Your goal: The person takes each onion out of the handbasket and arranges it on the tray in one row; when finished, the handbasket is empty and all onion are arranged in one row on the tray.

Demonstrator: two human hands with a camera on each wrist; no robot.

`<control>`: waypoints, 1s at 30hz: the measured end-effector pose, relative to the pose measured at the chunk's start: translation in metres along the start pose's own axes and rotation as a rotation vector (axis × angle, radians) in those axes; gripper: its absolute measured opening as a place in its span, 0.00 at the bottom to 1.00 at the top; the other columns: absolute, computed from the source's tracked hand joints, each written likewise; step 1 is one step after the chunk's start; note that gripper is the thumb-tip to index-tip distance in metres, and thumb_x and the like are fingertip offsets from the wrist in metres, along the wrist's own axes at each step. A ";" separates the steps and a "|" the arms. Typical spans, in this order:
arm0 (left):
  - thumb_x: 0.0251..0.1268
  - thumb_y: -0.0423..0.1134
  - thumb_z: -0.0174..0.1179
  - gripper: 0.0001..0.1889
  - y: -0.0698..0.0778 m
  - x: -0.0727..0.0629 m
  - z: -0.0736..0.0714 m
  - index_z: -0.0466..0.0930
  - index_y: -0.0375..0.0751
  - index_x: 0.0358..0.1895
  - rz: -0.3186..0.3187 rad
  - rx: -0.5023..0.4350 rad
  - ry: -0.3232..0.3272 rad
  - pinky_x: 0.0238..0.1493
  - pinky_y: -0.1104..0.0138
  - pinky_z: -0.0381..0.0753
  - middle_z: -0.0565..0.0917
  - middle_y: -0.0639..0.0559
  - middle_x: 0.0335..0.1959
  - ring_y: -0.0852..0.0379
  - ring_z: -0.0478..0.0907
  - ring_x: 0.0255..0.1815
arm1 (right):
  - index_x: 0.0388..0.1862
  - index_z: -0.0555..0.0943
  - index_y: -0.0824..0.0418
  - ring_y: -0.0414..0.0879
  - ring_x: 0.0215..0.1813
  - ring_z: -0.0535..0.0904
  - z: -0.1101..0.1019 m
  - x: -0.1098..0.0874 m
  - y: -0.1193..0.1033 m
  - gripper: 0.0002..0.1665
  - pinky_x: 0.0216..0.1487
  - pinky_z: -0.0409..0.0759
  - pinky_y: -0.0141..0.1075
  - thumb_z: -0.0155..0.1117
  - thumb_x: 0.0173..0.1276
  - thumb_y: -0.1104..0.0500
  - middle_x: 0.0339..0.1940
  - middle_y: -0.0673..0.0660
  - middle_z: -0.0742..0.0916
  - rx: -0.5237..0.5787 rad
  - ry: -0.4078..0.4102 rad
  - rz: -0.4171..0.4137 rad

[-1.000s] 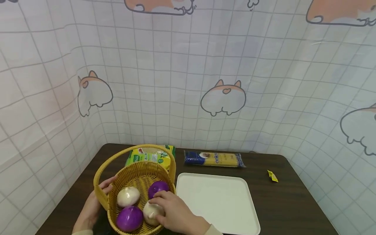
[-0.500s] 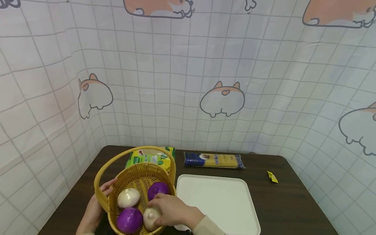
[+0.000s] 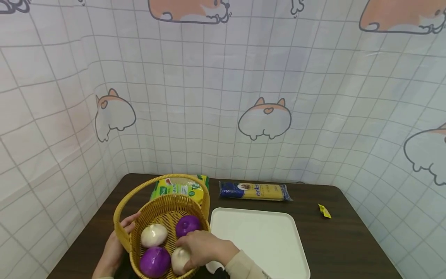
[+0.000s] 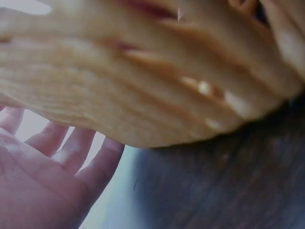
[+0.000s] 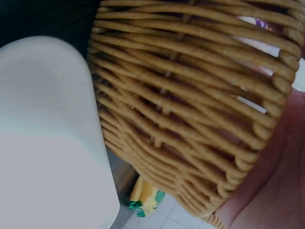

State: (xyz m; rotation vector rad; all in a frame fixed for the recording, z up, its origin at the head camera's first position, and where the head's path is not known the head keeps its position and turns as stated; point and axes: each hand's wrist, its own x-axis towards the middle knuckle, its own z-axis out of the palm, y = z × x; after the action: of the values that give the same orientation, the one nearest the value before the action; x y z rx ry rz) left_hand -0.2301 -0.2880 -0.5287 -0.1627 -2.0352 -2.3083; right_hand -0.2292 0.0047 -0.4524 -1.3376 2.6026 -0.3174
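In my right grip (image 3: 203, 247) I pinch a glossy white bulb (image 3: 179, 260) with a small nub, low in the near right part of the basket (image 3: 167, 211). The basket is round, golden-brown and woven, gaps showing between its strands, its arched handle raised; my left grip (image 3: 116, 242) touches its left outer side. Inside it I also have a second white bulb (image 3: 154, 235) at left, a large purple bulb (image 3: 155, 262) at near left and another purple bulb (image 3: 188, 226) toward the right rear.

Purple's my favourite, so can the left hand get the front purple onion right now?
Probably not straight away: the left hand is outside the basket, so its side blocks the front purple onion. Reaching over the top looks possible.
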 end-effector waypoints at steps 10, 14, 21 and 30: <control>0.80 0.43 0.44 0.26 -0.001 -0.001 0.002 0.61 0.27 0.70 -0.014 0.043 0.036 0.47 0.71 0.79 0.78 0.67 0.56 0.66 0.76 0.54 | 0.66 0.75 0.48 0.36 0.60 0.73 -0.001 -0.009 0.009 0.39 0.55 0.72 0.28 0.74 0.55 0.45 0.63 0.45 0.78 0.110 0.070 -0.066; 0.80 0.44 0.43 0.27 -0.002 0.002 0.002 0.60 0.27 0.71 -0.037 0.072 0.060 0.49 0.71 0.78 0.77 0.68 0.56 0.68 0.75 0.55 | 0.67 0.73 0.46 0.36 0.60 0.72 -0.003 -0.021 0.013 0.39 0.51 0.74 0.28 0.73 0.56 0.47 0.62 0.44 0.76 0.267 0.168 -0.056; 0.78 0.42 0.46 0.26 -0.003 0.005 0.001 0.61 0.29 0.71 -0.067 0.079 0.090 0.49 0.71 0.78 0.76 0.69 0.55 0.68 0.75 0.55 | 0.70 0.70 0.44 0.39 0.60 0.71 0.004 -0.039 0.019 0.40 0.52 0.76 0.33 0.73 0.58 0.50 0.63 0.46 0.74 0.556 0.374 -0.053; 0.77 0.41 0.48 0.26 -0.008 0.005 -0.002 0.62 0.30 0.70 -0.058 0.048 0.084 0.50 0.71 0.77 0.77 0.69 0.55 0.66 0.75 0.54 | 0.71 0.68 0.43 0.43 0.55 0.73 0.019 -0.054 0.026 0.43 0.46 0.76 0.34 0.73 0.56 0.53 0.58 0.49 0.72 0.709 0.595 0.063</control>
State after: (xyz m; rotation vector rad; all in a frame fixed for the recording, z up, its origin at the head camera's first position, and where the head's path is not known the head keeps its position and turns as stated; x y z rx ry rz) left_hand -0.2358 -0.2884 -0.5360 -0.0041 -2.0786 -2.2553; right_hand -0.2135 0.0613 -0.4740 -0.9874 2.4992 -1.6515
